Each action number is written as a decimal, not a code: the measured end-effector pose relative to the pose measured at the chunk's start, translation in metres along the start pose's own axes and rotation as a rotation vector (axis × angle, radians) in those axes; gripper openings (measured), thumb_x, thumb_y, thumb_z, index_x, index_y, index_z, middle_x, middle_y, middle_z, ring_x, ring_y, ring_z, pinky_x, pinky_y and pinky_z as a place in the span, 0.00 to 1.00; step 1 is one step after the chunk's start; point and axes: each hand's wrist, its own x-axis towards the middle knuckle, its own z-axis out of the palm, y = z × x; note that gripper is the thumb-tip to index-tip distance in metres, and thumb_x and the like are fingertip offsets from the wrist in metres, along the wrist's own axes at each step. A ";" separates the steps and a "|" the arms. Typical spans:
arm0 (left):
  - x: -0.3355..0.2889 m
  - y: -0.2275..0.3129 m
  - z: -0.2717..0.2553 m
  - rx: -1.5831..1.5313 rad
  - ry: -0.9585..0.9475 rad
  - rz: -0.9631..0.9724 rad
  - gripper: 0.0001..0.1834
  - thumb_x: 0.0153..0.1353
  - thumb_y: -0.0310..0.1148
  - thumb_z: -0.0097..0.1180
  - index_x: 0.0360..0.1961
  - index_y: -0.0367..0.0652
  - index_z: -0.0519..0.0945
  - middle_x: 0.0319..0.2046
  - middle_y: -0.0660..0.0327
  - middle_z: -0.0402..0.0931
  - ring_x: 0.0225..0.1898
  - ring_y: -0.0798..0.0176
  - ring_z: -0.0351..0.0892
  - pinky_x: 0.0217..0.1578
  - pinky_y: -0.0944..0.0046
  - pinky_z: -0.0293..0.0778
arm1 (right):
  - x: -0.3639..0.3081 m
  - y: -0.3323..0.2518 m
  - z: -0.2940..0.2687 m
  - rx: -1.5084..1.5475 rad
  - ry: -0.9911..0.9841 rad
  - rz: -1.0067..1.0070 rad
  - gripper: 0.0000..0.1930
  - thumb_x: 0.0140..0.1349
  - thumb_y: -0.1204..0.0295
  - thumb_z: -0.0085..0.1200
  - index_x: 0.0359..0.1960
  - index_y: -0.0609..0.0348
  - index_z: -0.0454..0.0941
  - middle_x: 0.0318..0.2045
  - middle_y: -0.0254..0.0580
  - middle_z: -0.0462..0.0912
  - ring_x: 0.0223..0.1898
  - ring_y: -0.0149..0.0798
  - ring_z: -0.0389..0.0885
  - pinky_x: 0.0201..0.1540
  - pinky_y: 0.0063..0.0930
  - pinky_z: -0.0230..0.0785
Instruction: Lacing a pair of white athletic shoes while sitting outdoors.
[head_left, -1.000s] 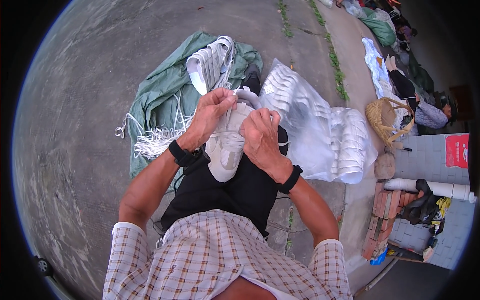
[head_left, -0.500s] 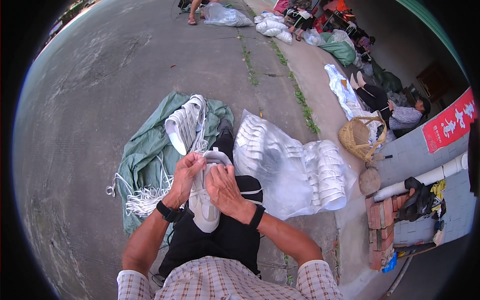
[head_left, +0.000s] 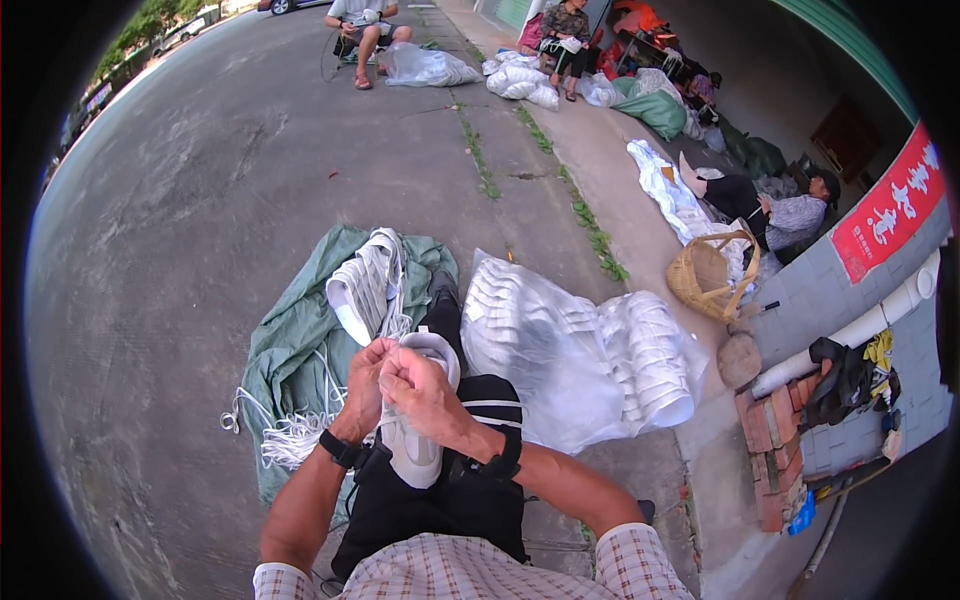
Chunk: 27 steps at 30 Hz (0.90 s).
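Two hands at one shoe (head_left: 413, 462): my left hand (head_left: 364, 388) & right hand (head_left: 425, 397) meet over its far half, fingers bent in, tips close together; can't tell what, if anything, is pinched btwn them. Shoe's on my black trousers (head_left: 425, 520), toe near me, opening far. Looks light, w/ a soft upper, prob. firmer at the toe; prob. not slippery or fragile. Best hold, I'd say: sides of the opening, w/o squashing it. Left: green sheet (head_left: 283, 345) w/ loose white laces (head_left: 295, 440) & a stack of shoe uppers (head_left: 362, 285). Right: clear plastic bag (head_left: 558, 408) of white pieces (head_left: 530, 300). Far right: basket (head_left: 692, 292) & a seated co-worker (head_left: 800, 222).
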 end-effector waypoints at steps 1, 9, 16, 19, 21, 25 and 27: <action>-0.004 -0.001 0.000 -0.085 -0.098 0.128 0.05 0.70 0.30 0.55 0.37 0.42 0.79 0.33 0.69 0.78 0.34 0.75 0.74 0.38 0.72 0.71 | -0.002 -0.029 0.011 0.162 -0.070 -0.026 0.04 0.70 0.75 0.51 0.36 0.61 0.70 0.26 0.32 0.76 0.27 0.22 0.71 0.28 0.20 0.63; -0.013 0.002 0.018 0.372 0.072 0.379 0.06 0.68 0.31 0.58 0.35 0.40 0.78 0.30 0.67 0.76 0.31 0.71 0.71 0.37 0.69 0.67 | 0.081 -0.037 -0.053 0.358 0.281 -0.003 0.05 0.67 0.75 0.54 0.36 0.65 0.75 0.25 0.37 0.80 0.20 0.22 0.72 0.20 0.18 0.63; -0.023 0.009 0.018 1.468 -0.037 0.887 0.05 0.54 0.26 0.61 0.32 0.39 0.80 0.32 0.52 0.78 0.35 0.44 0.78 0.34 0.48 0.71 | 0.055 -0.065 -0.016 0.154 -0.115 -0.140 0.06 0.67 0.77 0.55 0.39 0.69 0.75 0.24 0.37 0.80 0.19 0.21 0.70 0.20 0.17 0.61; -0.025 0.020 0.012 1.568 -0.077 0.725 0.05 0.55 0.26 0.59 0.34 0.41 0.81 0.32 0.56 0.79 0.36 0.47 0.81 0.33 0.48 0.73 | 0.043 -0.049 -0.031 0.058 0.031 -0.129 0.12 0.66 0.72 0.58 0.42 0.71 0.77 0.32 0.41 0.81 0.24 0.24 0.75 0.27 0.20 0.68; -0.032 0.031 0.018 1.576 -0.145 0.659 0.04 0.56 0.26 0.59 0.34 0.43 0.80 0.32 0.58 0.79 0.36 0.50 0.82 0.32 0.51 0.74 | 0.039 -0.028 -0.052 -0.068 0.163 -0.085 0.15 0.62 0.69 0.61 0.43 0.69 0.76 0.44 0.52 0.80 0.35 0.37 0.83 0.36 0.34 0.77; -0.033 0.037 0.017 1.672 -0.201 0.629 0.03 0.55 0.26 0.60 0.32 0.41 0.79 0.31 0.57 0.77 0.35 0.49 0.82 0.30 0.51 0.74 | 0.021 0.025 -0.068 -0.440 0.142 -0.170 0.13 0.60 0.70 0.63 0.41 0.64 0.77 0.40 0.48 0.80 0.39 0.44 0.81 0.42 0.41 0.73; -0.033 0.038 0.015 1.760 -0.248 0.569 0.03 0.53 0.24 0.60 0.29 0.40 0.78 0.30 0.57 0.76 0.33 0.48 0.82 0.29 0.50 0.74 | 0.007 0.046 -0.068 -0.691 0.066 -0.234 0.11 0.58 0.71 0.63 0.39 0.60 0.77 0.39 0.45 0.78 0.43 0.49 0.77 0.46 0.44 0.67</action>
